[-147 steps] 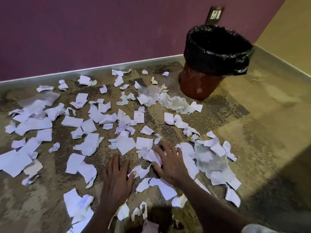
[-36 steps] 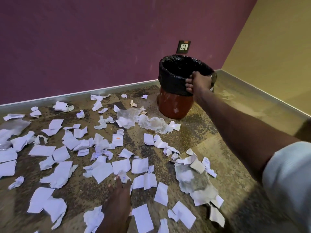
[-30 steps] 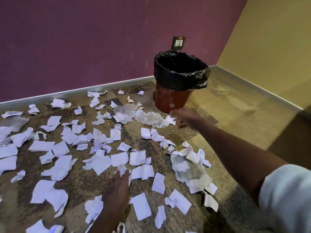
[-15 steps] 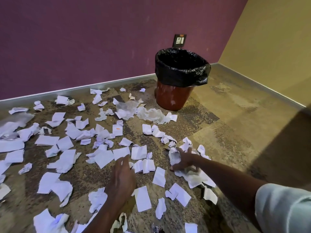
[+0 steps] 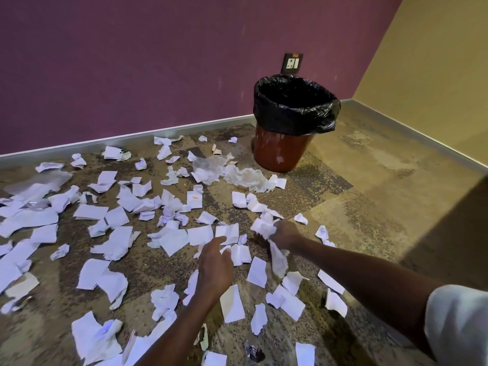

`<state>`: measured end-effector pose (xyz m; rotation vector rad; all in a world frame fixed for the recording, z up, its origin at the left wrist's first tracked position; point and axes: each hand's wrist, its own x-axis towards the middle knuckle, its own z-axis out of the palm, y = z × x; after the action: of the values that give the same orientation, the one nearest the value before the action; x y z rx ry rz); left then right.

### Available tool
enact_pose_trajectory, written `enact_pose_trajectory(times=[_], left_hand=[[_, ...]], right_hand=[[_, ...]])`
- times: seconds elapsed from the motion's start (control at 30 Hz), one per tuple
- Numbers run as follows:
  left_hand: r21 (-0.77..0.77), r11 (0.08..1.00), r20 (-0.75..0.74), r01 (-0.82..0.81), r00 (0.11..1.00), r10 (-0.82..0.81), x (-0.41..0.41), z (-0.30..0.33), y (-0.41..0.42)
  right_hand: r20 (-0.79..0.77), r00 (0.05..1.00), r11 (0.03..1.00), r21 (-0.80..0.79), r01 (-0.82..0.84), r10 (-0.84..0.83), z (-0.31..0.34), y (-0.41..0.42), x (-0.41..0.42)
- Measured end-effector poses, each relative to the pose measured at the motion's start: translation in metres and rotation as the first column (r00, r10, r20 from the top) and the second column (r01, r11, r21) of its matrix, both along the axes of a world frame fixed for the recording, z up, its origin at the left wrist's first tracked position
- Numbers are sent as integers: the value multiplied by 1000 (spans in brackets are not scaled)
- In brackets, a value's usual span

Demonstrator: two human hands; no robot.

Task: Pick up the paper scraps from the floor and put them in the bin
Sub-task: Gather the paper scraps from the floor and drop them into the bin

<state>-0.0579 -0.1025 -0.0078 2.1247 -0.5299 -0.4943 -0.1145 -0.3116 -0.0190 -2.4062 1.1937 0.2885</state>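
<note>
Bin [image 5: 280,151] interior dark, contents unclear | right grip [image 5: 284,233] clutches scraps [image 5: 265,228] | left grip [image 5: 215,262] relaxed

Bare carpet [image 5: 369,207] lay open to the right of the bin [image 5: 284,151] and ran clear to the yellow wall [image 5: 435,75]. Between the hands and the bin the way was littered only with flat paper scraps [image 5: 243,200] and a crumpled plastic sheet [image 5: 245,178], nothing tall. The bin stood upright near the purple wall [image 5: 158,62], its black-lined mouth open from above. Left of it, scraps covered the floor thickly up to the skirting [image 5: 118,141].
</note>
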Motion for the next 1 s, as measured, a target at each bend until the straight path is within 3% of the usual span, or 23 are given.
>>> enact_pose_trajectory(times=[0.07, 0.13, 0.17, 0.23, 0.3, 0.37, 0.43, 0.5, 0.57, 0.63, 0.73, 0.83, 0.9, 1.0], left_hand=[[-51, 997, -92, -57, 994, 52, -3, 6, -4], [-91, 983, -293, -159, 948, 126, -3, 13, -7], [-116, 967, -455, -227, 877, 151, -3, 17, -10], [-183, 916, -752, -357, 651, 103, 0, 23, -13], [-243, 833, -877, -497, 479, 30, 6, 30, -16], [-271, 729, -918, -628, 397, 0, 17, 39, -21], [-299, 640, -924, -707, 383, -8, 30, 48, -23], [-302, 591, -917, -748, 397, 35, 40, 54, -22], [-243, 600, -891, -762, 420, 173, 45, 55, -18], [-173, 596, -851, -784, 424, 310, 49, 55, -11], [-141, 595, -851, -791, 404, 335, 59, 62, -4], [-137, 580, -861, -803, 386, 332, 67, 69, -2], [-185, 588, -846, -788, 431, 313, 68, 70, -4], [-290, 646, -768, -706, 574, 283, 63, 68, -10]], right_hand=[[139, 980, 984, 126, 123, -140, 7, 9, 18], [291, 885, 899, 359, 252, -365, 18, 22, 35], [336, 812, 823, 493, 281, -478, 24, 30, 42], [357, 696, 682, 683, 261, -623, 38, 48, 52], [353, 669, 636, 736, 234, -654, 49, 69, 57], [382, 701, 674, 713, 192, -603, 55, 90, 58], [463, 773, 776, 627, 60, -434, 58, 109, 55], [533, 833, 897, 426, -116, -146, 61, 125, 53], [538, 840, 919, 294, -264, 69, 66, 138, 54], [522, 841, 877, 326, -352, 143, 72, 145, 54], [574, 808, 829, 384, -408, 131, 77, 149, 51], [663, 748, 808, 455, -375, -26, 84, 151, 53], [664, 735, 777, 534, -334, -141, 88, 150, 58], [599, 736, 679, 684, -266, -315, 91, 149, 69]])
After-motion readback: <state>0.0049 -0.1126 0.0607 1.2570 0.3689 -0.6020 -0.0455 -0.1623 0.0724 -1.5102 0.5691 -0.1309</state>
